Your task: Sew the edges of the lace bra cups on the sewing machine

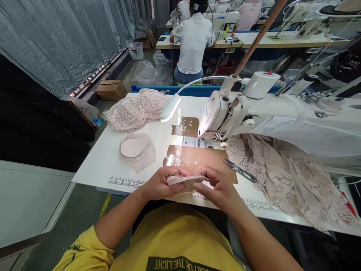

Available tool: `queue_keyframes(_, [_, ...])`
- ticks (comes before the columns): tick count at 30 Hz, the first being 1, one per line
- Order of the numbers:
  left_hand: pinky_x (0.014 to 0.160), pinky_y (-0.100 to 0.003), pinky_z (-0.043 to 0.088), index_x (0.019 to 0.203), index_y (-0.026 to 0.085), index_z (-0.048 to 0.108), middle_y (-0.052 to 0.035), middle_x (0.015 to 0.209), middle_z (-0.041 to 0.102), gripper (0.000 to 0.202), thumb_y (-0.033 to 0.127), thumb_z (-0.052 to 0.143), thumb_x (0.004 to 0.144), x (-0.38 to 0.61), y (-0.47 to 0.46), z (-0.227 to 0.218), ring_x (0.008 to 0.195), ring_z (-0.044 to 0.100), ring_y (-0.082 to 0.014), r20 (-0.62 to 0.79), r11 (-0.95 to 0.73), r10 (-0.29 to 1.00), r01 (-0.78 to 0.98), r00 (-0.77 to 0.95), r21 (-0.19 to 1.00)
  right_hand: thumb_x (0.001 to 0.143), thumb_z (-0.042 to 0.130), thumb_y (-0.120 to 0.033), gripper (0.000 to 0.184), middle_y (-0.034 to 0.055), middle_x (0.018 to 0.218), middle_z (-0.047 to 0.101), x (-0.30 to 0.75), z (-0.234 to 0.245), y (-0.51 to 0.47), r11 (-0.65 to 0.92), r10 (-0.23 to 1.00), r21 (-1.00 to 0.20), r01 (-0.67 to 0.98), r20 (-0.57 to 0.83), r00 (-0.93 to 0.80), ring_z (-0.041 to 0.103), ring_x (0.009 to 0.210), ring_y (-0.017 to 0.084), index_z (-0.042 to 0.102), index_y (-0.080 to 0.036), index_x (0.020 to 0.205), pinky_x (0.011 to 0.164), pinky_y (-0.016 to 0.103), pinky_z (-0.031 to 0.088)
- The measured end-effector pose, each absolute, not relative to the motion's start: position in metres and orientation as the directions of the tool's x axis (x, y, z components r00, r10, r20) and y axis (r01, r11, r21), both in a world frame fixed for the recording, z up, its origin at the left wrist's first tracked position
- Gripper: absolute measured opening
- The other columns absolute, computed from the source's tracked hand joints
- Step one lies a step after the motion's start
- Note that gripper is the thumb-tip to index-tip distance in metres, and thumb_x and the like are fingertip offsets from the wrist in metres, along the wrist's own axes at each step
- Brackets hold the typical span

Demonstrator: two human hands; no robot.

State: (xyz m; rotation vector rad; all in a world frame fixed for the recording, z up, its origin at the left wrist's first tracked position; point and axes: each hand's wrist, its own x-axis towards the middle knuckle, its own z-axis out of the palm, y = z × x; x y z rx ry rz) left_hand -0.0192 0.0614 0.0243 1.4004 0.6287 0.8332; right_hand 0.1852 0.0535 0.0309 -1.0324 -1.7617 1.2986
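Between my two hands, near the front edge of the table, is a small pale pink fabric piece (pixel 186 180). My left hand (pixel 165 182) pinches its left end, thumb along the near side. At the other end, the fingers and thumb of my right hand (pixel 218 186) close on the right edge. To the left on the table lies a similar beige fabric piece with an oval pad (pixel 135 146). Thread snips (pixel 241 171) rest to the right of my right hand. Ahead stands the white sewing machine (pixel 225 109), its needle area lit.
A heap of beige lace (pixel 135 109) sits at the table's back left. More lace fabric (pixel 287 177) spreads under the machine arm at right. Brown tape (pixel 197 156) covers part of the white table (pixel 93 165). A lamp (pixel 170 107) reaches over it. A person (pixel 193 43) sits ahead at another table.
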Motion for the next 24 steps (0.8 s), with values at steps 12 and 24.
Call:
queue_keyframes(12, [0.054, -0.02, 0.032, 0.062, 0.012, 0.054, 0.0019, 0.064, 0.045, 0.024, 0.029, 0.068, 0.072, -0.059, 0.072, 0.038, 0.059, 0.041, -0.0088, -0.178, 0.013, 0.668, 0.229, 0.722, 0.973, 0.079, 0.062, -0.019, 0.008, -0.0013, 0.076, 0.062, 0.207, 0.042, 0.054, 0.453, 0.891, -0.775, 0.441, 0.396, -0.22, 0.059, 0.069, 0.014, 0.055, -0.023, 0.077, 0.061, 0.024, 0.042])
queue_keyframes(24, [0.052, -0.019, 0.036, 0.078, 0.017, 0.054, 0.0037, 0.065, 0.05, 0.022, 0.036, 0.064, 0.079, -0.038, 0.061, 0.014, 0.056, 0.045, -0.0085, 0.017, -0.011, 1.0, 0.208, -0.026, 0.978, 0.075, 0.064, -0.018, 0.01, 0.0, 0.078, 0.062, 0.199, 0.022, 0.049, 0.417, 0.826, -0.711, 0.566, 0.556, 0.09, 0.06, 0.073, 0.016, 0.056, -0.023, 0.08, 0.069, 0.028, 0.047])
